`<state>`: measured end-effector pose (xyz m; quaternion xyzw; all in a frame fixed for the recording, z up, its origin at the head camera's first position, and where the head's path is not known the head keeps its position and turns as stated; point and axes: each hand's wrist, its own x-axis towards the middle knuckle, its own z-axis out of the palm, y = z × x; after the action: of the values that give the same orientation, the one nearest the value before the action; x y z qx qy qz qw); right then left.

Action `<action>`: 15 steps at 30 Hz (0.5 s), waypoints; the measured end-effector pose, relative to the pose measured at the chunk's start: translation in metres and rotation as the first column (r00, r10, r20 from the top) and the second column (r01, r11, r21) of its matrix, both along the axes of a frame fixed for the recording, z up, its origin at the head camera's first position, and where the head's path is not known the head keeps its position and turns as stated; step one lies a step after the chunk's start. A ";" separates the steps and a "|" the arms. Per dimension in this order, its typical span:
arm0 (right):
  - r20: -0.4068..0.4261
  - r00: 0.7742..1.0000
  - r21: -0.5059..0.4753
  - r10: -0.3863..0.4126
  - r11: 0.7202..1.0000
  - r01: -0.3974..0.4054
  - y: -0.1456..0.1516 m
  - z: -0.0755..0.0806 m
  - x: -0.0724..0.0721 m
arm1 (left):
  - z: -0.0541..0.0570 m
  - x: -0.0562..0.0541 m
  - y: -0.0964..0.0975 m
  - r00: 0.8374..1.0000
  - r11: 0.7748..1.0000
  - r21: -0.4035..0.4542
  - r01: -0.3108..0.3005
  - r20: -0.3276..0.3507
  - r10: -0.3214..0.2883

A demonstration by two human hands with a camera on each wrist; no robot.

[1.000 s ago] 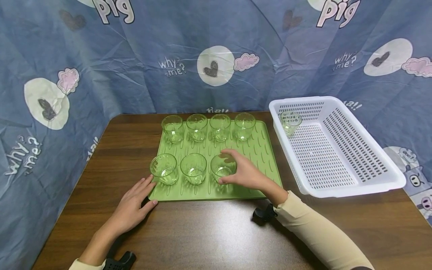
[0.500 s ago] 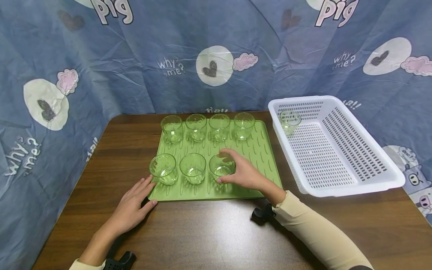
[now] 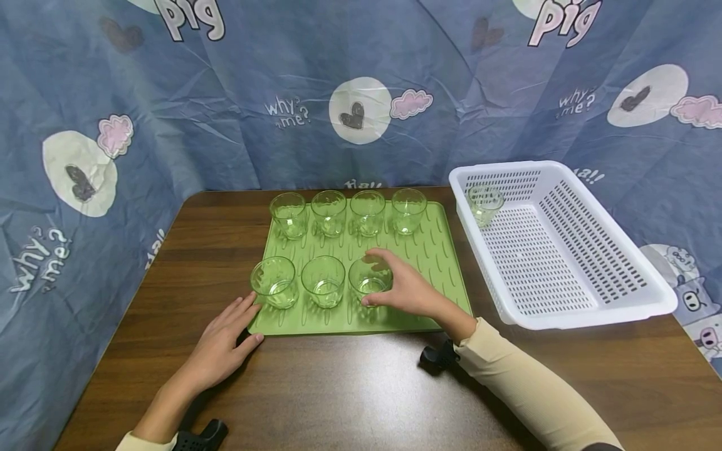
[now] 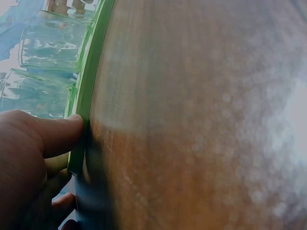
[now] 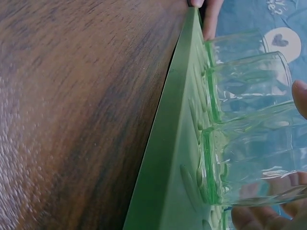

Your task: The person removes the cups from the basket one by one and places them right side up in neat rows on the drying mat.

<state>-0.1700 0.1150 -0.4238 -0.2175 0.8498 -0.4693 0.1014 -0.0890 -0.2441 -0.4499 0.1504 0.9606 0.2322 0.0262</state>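
Observation:
A clear glass tumbler (image 3: 370, 283) stands upright at the right end of the front row on a green ridged mat (image 3: 434, 269). My right hand (image 3: 403, 285) grips it from the right, thumb on the near side and fingers around the far side. In the right wrist view the held tumbler (image 5: 259, 158) has its base right at the mat. Two more tumblers (image 3: 323, 285) stand to its left in the front row. My left hand (image 3: 225, 344) lies with fingers extended at the mat's near left corner; its thumb (image 4: 67, 132) touches the green edge.
Several matching glass tumblers (image 3: 368, 213) form a row along the back of the mat. To the right stands a white perforated basket (image 3: 496, 300) with one tumbler (image 3: 485, 207) in its far left corner. A blue printed cloth (image 3: 225, 125) hangs behind the wooden table (image 3: 316, 394).
My right hand and the tumbler in its grip have shifted slightly left, closer to the neighbouring glass. My left hand has stayed in place.

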 end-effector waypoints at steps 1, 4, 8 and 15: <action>-0.001 1.000 0.002 0.000 1.000 0.000 0.000 0.000 0.000 | 0.000 0.000 0.000 1.000 1.000 0.001 0.000 0.000 0.000; -0.007 1.000 0.010 0.000 1.000 0.000 0.000 0.000 0.000 | 0.001 0.000 0.000 1.000 1.000 0.001 0.001 -0.001 -0.001; -0.011 1.000 0.027 -0.004 1.000 0.005 -0.001 0.000 0.000 | 0.001 0.001 0.001 1.000 1.000 0.002 0.001 0.005 -0.001; -0.020 1.000 0.055 -0.006 0.998 0.007 0.000 0.002 0.002 | 0.001 0.001 0.000 1.000 1.000 0.005 0.000 0.007 0.000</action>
<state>-0.1681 0.1145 -0.4217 -0.2167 0.8640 -0.4439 0.0975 -0.0880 -0.2437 -0.4488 0.1495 0.9599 0.2352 0.0292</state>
